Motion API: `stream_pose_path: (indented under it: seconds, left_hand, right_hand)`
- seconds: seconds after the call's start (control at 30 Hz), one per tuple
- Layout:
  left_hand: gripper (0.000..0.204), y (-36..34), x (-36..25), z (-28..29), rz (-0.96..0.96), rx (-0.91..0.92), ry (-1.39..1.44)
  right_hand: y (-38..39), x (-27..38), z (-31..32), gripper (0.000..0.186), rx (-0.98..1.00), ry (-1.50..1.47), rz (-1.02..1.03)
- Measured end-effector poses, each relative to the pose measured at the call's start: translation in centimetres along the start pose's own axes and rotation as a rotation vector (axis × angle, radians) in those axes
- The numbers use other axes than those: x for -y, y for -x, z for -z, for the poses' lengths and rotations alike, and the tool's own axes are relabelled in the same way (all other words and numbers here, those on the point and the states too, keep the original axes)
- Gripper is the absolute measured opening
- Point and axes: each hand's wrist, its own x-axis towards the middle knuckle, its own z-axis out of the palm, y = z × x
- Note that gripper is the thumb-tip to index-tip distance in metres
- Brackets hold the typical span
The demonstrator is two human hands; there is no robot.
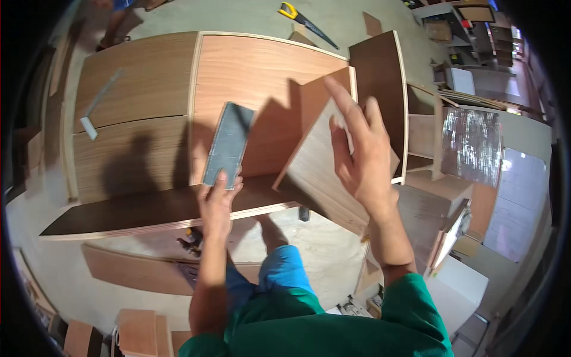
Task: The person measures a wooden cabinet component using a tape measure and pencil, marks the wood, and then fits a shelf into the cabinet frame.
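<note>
A flat, dark grey rectangular piece [229,146] with pale edges is held at its lower end by my left hand [219,199]. It is raised over the cabinet's front shelf edge and interior. My right hand [363,152] hovers with its fingers apart and nothing in it. Behind and below that hand, a wood-grain board [330,169] leans at an angle inside the large wooden cabinet [238,65]. The cabinet lies before me, with wood-grain panels on its left and a bare reddish plywood bay in the middle.
A try square [89,126] rests on the cabinet's left panels. On the floor beyond lies a yellow-handled handsaw [308,25]. A power drill [190,241] is by my legs, near a long board [137,271]. Shelving and a foil-like sheet [471,146] stand to the right.
</note>
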Motion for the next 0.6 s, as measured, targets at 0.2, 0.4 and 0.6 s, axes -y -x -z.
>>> stream_pose_path:
  seconds: [0.2,0.4,0.6]
  left_hand:
    - [0.039,-0.1,-0.6,1.9,0.003,-0.080,0.038]
    - [0.036,0.4,-0.4,4.0,-0.009,-0.085,0.039]
    - [0.036,0.6,0.2,5.5,0.026,-0.136,0.040]
  right_hand:
    - [-1.4,-4.5,-3.3,0.074,0.127,0.265,0.081]
    - [5.6,-10.1,-9.4,0.069,0.633,0.575,0.043]
    - [5.9,-9.2,-10.1,0.066,0.636,0.537,-0.041]
